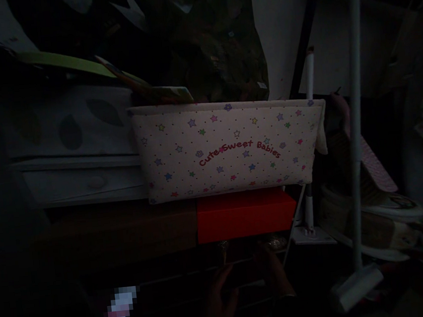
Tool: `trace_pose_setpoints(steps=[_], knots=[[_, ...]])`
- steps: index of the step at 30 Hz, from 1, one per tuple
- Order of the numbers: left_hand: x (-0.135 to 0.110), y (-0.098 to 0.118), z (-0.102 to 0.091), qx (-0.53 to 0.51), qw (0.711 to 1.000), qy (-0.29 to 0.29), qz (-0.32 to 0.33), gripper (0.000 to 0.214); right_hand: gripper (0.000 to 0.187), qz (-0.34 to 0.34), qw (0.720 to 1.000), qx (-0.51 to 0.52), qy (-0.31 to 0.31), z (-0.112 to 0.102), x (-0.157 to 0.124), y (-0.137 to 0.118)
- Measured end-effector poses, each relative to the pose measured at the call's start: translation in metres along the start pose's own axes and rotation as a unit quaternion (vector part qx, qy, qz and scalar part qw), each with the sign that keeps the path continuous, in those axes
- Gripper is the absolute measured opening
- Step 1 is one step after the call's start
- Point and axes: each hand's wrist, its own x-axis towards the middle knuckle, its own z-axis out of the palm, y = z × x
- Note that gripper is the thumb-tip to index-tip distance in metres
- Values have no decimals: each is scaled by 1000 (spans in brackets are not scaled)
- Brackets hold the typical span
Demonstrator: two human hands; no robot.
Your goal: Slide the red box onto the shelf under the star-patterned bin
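The scene is very dark. My left hand [222, 299] is low in the middle, its thumb and fingers apart with nothing between them. Just above its fingertips is a glittery, shoe-like item [223, 247]. To the right, my right hand [272, 267] reaches up with fingers stretched out, close to a second glittery item [276, 242] that looks like the other shoe of a pair. Shadow hides whether the fingertips touch it. Both items sit on a dark rack [246, 284] with thin pale rails, directly under a red box [245, 216].
A fabric bin [229, 152] printed with stars rests above the red box. Left of it are white drawers [86, 183] over a brown box [129, 231]. At right stand a pole [355, 115], a flat mop [312, 233] and stacked shoes [382, 226].
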Motion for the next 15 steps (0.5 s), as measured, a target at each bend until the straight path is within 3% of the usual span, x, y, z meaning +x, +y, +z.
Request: trace_pose_setpoints(steps=[7,11,15], knots=[[6,-6,13,-115,992,-37,-26,55,29,-75,983,-170,8,24,-10,16],[8,-7,17,-195,976,-84,-53,66,26,-134,961,-240,-8,32,-25,17],[14,-11,21,-268,954,-113,-69,73,27,-152,942,-299,-7,38,-30,18]])
